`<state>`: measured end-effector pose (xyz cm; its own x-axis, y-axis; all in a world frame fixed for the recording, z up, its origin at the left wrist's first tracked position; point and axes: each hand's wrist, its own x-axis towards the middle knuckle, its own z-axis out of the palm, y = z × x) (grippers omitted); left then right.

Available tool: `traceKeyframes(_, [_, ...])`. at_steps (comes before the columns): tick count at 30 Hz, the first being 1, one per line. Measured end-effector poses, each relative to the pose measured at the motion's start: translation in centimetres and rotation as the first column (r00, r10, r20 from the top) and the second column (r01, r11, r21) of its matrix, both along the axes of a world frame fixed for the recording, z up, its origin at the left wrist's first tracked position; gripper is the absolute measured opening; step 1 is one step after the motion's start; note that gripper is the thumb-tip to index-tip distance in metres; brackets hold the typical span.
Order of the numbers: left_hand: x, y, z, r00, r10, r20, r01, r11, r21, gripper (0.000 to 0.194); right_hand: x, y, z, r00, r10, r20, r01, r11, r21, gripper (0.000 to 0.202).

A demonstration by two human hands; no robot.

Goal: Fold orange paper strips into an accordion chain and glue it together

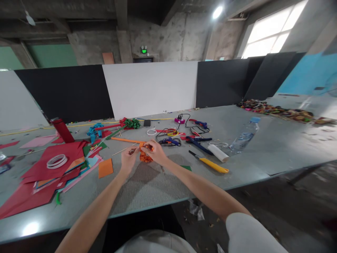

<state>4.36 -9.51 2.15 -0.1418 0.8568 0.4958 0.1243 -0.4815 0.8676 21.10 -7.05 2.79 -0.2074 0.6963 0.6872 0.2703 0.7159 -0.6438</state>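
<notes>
An orange ruffled paper piece (pixel 145 158) is between my hands, just above the table. My left hand (pixel 129 159) pinches its left edge with thumb and fingers. From the right, my right hand (pixel 156 151) closes over its top, hiding part of it. An orange paper-covered stick (pixel 125 140) runs leftward from behind the fingers; whether it joins the ruffled piece I cannot tell. A flat orange paper rectangle (pixel 105 168) lies left of my left hand. Beyond the right hand rests a blue glue gun (pixel 170 141).
Left are red paper sheets (pixel 39 189), white tape rolls (pixel 57 161) and a red bottle (pixel 62 130). Right lie a yellow-handled knife (pixel 213 165), dark blue pliers (pixel 200 145), a white roll (pixel 218 153) and a water bottle (pixel 244 137). Behind are paper flowers (pixel 132 123) and a phone (pixel 147 123).
</notes>
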Motion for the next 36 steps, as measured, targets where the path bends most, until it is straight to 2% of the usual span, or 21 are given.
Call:
traceKeyframes(6, [0.4, -0.5, 0.1, 0.998, 0.051, -0.036, -0.050, 0.998, 0.031, 0.020, -0.3, -0.4, 0.0, 0.997, 0.006, -0.072, -0.011, 0.998, -0.064, 0.027])
traceKeyframes(10, [0.7, -0.7, 0.0, 0.999, 0.018, -0.035, -0.017, 1.000, 0.025, 0.020, -0.4, -0.4, -0.3, 0.994, 0.011, -0.104, -0.022, 0.994, -0.109, 0.027])
traceKeyframes(21, [1.0, -0.7, -0.2, 0.997, 0.067, -0.049, -0.066, 0.997, 0.030, 0.016, -0.4, -0.1, -0.4, 0.997, 0.027, -0.077, -0.033, 0.996, -0.084, 0.028])
traceKeyframes(29, [0.7, -0.6, -0.3, 0.984, 0.064, -0.165, -0.064, 0.998, 0.006, 0.018, -0.3, -0.1, 0.1, 0.999, 0.041, 0.000, -0.041, 0.998, -0.044, 0.028])
traceKeyframes(32, [0.5, -0.2, -0.2, 0.974, 0.036, -0.225, -0.028, 0.999, 0.038, 0.020, 0.4, 0.4, 0.6, 0.993, 0.053, 0.101, -0.053, 0.999, -0.001, 0.027])
traceKeyframes(36, [-0.4, 0.3, 0.2, 0.953, -0.035, -0.301, 0.063, 0.995, 0.083, 0.018, 1.7, 1.3, 1.5, 0.956, 0.141, 0.258, -0.147, 0.989, 0.001, 0.023])
